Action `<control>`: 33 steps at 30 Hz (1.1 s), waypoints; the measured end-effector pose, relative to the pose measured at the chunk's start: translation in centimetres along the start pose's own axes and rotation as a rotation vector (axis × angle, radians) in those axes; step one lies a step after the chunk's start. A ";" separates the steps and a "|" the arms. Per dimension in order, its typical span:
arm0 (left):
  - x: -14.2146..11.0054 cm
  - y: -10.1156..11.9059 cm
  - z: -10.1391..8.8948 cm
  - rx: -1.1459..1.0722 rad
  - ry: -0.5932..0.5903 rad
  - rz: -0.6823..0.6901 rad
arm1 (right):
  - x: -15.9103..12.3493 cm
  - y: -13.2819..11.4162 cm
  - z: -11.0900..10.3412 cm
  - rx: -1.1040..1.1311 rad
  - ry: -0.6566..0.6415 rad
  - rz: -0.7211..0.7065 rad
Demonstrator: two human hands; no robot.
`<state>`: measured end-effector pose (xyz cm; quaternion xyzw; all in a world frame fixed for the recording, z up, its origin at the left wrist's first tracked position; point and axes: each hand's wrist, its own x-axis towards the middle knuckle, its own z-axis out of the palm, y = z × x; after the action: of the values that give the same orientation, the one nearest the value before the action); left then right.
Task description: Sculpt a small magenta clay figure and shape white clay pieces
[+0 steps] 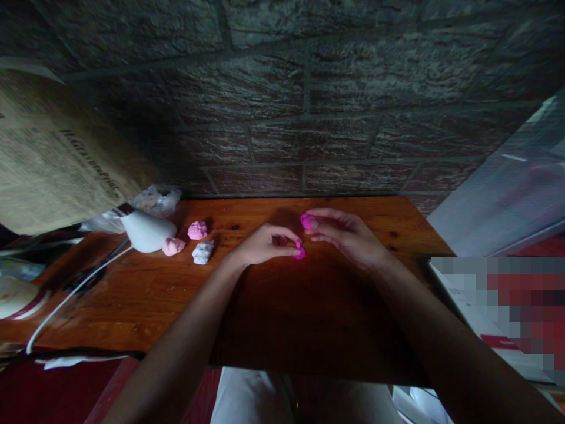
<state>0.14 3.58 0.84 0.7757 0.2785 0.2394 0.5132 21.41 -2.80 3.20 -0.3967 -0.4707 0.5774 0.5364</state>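
Observation:
My left hand (269,244) pinches a small magenta clay piece (299,252) between thumb and fingertips, above the wooden table (273,318). A larger magenta clay lump (308,221) is gripped in the fingertips of my right hand (346,232), a little farther back. The two pieces are close together but apart. Left of my hands, on the table, lie a pink clay lump (197,230), a pale peach-pink clay lump (173,246) and a white clay lump (203,252).
A lamp with a newsprint shade (66,159) and white base (148,231) stands at the left, its white cord (79,288) running forward. Behind it is a clear plastic bag (156,200). A stone-patterned wall (282,106) bounds the back. A white box (468,306) sits at the right.

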 end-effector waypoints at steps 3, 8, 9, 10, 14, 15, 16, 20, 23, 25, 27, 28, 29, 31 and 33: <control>0.4 -0.3 0.4 -0.058 0.036 0.032 | 0.0 -0.1 -0.2 -0.103 -0.035 -0.014; 0.6 0.5 0.6 -0.200 0.086 0.024 | 0.1 0.2 -0.5 -0.156 -0.022 -0.025; 0.5 0.7 0.7 -0.231 0.097 0.016 | 0.2 0.3 -0.6 -0.143 -0.011 -0.015; 0.5 0.9 0.7 -0.259 0.108 0.011 | 0.2 0.4 -0.6 -0.124 0.000 -0.007; 0.4 1.2 0.9 -0.344 0.097 -0.013 | 0.4 0.6 -0.6 -0.070 0.047 -0.024; 0.3 1.2 0.9 -0.354 0.088 -0.022 | 0.4 0.6 -0.6 -0.071 0.053 -0.033; 0.3 1.2 1.0 -0.358 0.082 -0.027 | 0.4 0.6 -0.6 -0.076 0.058 -0.040; 0.4 1.3 1.2 -0.324 0.094 -0.002 | 0.3 0.5 -0.5 -0.112 0.087 -0.054; 0.4 1.5 1.3 -0.298 0.119 0.017 | 0.3 0.5 -0.5 -0.148 0.104 -0.062; 0.4 1.5 1.3 -0.298 0.129 0.020 | 0.3 0.5 -0.4 -0.157 0.102 -0.067; 0.4 1.4 1.4 -0.306 0.135 0.017 | 0.4 0.5 -0.4 -0.165 0.098 -0.066; 0.5 1.4 1.4 -0.311 0.136 0.013 | 0.4 0.6 -0.4 -0.172 0.098 -0.063; 0.5 1.3 1.4 -0.317 0.136 0.008 | 0.4 0.6 -0.4 -0.179 0.100 -0.061; 0.5 1.2 1.4 -0.327 0.136 0.002 | 0.4 0.6 -0.4 -0.188 0.105 -0.063; 0.5 1.1 1.4 -0.326 0.140 -0.004 | 0.4 0.6 -0.4 -0.186 0.108 -0.067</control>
<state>1.62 2.66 1.39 0.6629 0.2726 0.3337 0.6123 21.62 -2.30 2.52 -0.4593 -0.5058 0.4906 0.5409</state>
